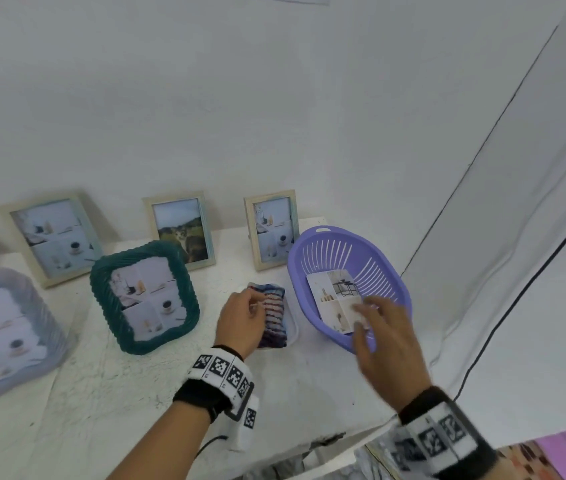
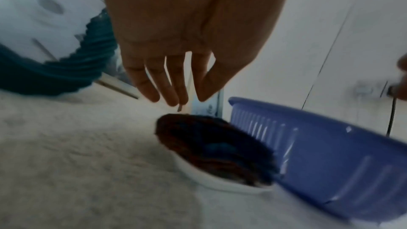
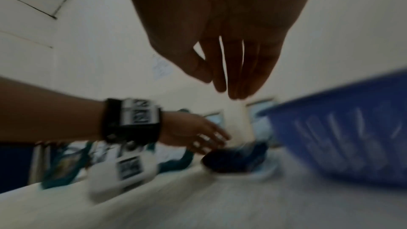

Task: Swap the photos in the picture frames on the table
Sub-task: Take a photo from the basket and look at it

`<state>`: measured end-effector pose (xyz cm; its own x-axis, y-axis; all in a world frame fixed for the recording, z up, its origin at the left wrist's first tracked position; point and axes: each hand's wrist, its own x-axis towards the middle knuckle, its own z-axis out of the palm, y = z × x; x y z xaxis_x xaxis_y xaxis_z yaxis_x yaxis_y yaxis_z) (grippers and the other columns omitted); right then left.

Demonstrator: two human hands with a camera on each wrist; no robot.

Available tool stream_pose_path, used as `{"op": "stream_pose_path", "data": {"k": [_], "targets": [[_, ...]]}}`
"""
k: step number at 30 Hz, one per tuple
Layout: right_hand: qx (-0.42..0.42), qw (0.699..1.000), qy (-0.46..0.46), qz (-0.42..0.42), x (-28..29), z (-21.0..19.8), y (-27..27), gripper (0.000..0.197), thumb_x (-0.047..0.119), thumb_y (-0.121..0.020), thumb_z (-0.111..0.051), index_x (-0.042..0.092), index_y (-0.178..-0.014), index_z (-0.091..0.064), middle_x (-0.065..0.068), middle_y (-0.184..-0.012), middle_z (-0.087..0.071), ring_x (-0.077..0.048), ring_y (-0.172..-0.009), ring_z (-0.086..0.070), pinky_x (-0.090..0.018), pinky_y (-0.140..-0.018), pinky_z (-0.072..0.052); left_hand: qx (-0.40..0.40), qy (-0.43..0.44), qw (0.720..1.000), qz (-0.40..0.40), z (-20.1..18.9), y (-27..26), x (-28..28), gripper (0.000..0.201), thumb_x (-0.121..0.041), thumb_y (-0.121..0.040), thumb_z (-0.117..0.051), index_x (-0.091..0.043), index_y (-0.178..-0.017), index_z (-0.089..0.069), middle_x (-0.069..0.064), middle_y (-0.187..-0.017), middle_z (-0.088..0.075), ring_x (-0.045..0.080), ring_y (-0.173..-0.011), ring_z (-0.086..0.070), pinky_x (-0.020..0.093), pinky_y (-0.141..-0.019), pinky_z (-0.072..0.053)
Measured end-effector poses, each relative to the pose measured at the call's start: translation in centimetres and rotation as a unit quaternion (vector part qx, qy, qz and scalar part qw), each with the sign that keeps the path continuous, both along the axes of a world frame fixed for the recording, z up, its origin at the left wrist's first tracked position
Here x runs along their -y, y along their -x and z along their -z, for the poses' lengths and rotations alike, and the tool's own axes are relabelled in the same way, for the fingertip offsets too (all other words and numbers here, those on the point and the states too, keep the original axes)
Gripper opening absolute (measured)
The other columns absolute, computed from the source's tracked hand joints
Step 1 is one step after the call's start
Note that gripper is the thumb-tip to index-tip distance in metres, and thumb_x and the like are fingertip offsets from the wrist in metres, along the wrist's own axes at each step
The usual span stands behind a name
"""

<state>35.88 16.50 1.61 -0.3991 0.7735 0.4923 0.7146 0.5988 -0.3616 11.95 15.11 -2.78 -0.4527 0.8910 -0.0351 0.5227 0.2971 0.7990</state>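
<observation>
Several picture frames stand on the white table (image 1: 309, 382): a grey wavy frame (image 1: 1, 334), a wooden frame (image 1: 53, 237), a teal frame (image 1: 144, 296), a wooden frame with a landscape photo (image 1: 181, 230) and a smaller wooden frame (image 1: 272, 228). A loose photo (image 1: 333, 296) lies in the purple basket (image 1: 371, 258). My right hand (image 1: 382, 327) hovers over the basket's near rim beside that photo, fingers straight, holding nothing. My left hand (image 1: 240, 320) hangs with straight fingers at the left edge of a striped cloth (image 1: 274, 313), empty.
The striped cloth lies in a white dish (image 2: 209, 178) between the teal frame (image 2: 55, 76) and the basket (image 2: 330, 154). The wall runs close behind the frames. The table's front edge is near my wrists, and a black cable hangs to the right.
</observation>
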Motion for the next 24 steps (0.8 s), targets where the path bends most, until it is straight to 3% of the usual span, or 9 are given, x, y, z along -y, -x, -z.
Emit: {"op": "stream_pose_path", "data": {"k": [1,3,6,8,10,13,17,21,24], "targets": [[0.002,0.998,0.007,-0.057,1.5,0.4,1.3,0.024,0.016,-0.089,-0.054,0.009,-0.109,-0.066,-0.005,-0.111,-0.06,-0.021,-0.1,-0.054,-0.023,-0.088,-0.044,-0.035,0.017,0.999,0.008,0.3,0.9,-0.2,0.019,-0.017,-0.097,-0.049,-0.02,-0.113,-0.059,0.006,-0.118,-0.057,0.022,-0.106,-0.057,0.039,-0.095,-0.049],[0.042,0.987,0.08,-0.136,3.3,1.7,3.9,0.03,0.02,-0.091,-0.046,0.011,-0.115,-0.063,-0.001,-0.112,-0.061,-0.018,-0.101,-0.056,-0.024,-0.089,-0.045,-0.093,0.088,0.991,0.048,0.9,2.2,-0.4,0.025,-0.019,-0.097,-0.048,-0.022,-0.12,-0.057,0.008,-0.126,-0.054,0.025,-0.112,-0.055,0.039,-0.098,-0.046],[0.122,0.96,0.204,-0.146,2.7,4.2,6.8,0.045,0.016,-0.094,-0.041,0.009,-0.139,-0.042,-0.008,-0.135,-0.05,-0.026,-0.118,-0.05,-0.035,-0.1,-0.044,-0.129,0.15,0.976,0.089,1.3,2.8,-0.4,0.031,-0.022,-0.097,-0.048,-0.026,-0.127,-0.056,0.009,-0.13,-0.052,0.027,-0.115,-0.053,0.036,-0.1,-0.044],[0.16,0.943,0.263,-0.127,1.4,5.1,8.0,0.052,0.011,-0.095,-0.04,0.009,-0.146,-0.029,-0.011,-0.143,-0.042,-0.025,-0.125,-0.044,-0.031,-0.106,-0.038,-0.13,0.15,0.976,0.085,1.4,2.8,-0.3,0.033,-0.023,-0.097,-0.049,-0.025,-0.128,-0.057,0.011,-0.13,-0.052,0.029,-0.116,-0.053,0.036,-0.1,-0.043],[0.168,0.941,0.268,-0.123,0.6,5.5,8.8,0.054,0.011,-0.095,-0.041,0.008,-0.147,-0.026,-0.012,-0.143,-0.042,-0.024,-0.126,-0.043,-0.027,-0.105,-0.036,-0.136,0.148,0.976,0.081,1.5,2.8,-0.1,0.033,-0.024,-0.096,-0.052,-0.022,-0.129,-0.057,0.011,-0.13,-0.053,0.028,-0.117,-0.053,0.035,-0.1,-0.043],[0.183,0.937,0.275,-0.113,0.1,6.1,9.2,0.054,0.016,-0.096,-0.041,0.009,-0.147,-0.026,-0.013,-0.138,-0.047,-0.025,-0.124,-0.044,-0.031,-0.102,-0.04,-0.137,0.14,0.978,0.076,1.5,2.9,0.1,0.03,-0.026,-0.095,-0.054,-0.018,-0.123,-0.059,0.01,-0.127,-0.056,0.026,-0.114,-0.055,0.034,-0.096,-0.043],[0.208,0.941,0.244,-0.111,0.0,6.9,9.1,0.055,0.018,-0.096,-0.04,0.009,-0.148,-0.026,-0.009,-0.139,-0.045,-0.023,-0.126,-0.039,-0.028,-0.106,-0.035,-0.123,0.14,0.98,0.067,1.4,2.8,0.4,0.029,-0.026,-0.093,-0.058,-0.013,-0.118,-0.066,0.009,-0.125,-0.059,0.026,-0.112,-0.057,0.033,-0.093,-0.046],[0.198,0.942,0.251,-0.098,-0.1,6.9,9.3,0.055,0.019,-0.097,-0.04,0.009,-0.148,-0.023,-0.01,-0.139,-0.041,-0.023,-0.124,-0.039,-0.029,-0.108,-0.032,-0.094,0.136,0.985,0.04,1.8,2.4,0.7,0.027,-0.03,-0.089,-0.064,-0.012,-0.108,-0.071,0.009,-0.11,-0.069,0.024,-0.1,-0.063,0.033,-0.087,-0.052],[0.166,0.948,0.255,-0.096,0.1,6.8,9.7,0.064,0.018,-0.092,-0.044,0.017,-0.15,-0.017,-0.01,-0.136,-0.039,-0.025,-0.117,-0.044,-0.031,-0.104,-0.038,-0.072,0.14,0.987,0.019,2.1,2.0,0.7,0.028,-0.029,-0.089,-0.065,-0.012,-0.111,-0.068,0.009,-0.109,-0.07,0.024,-0.099,-0.065,0.033,-0.088,-0.053]]}}
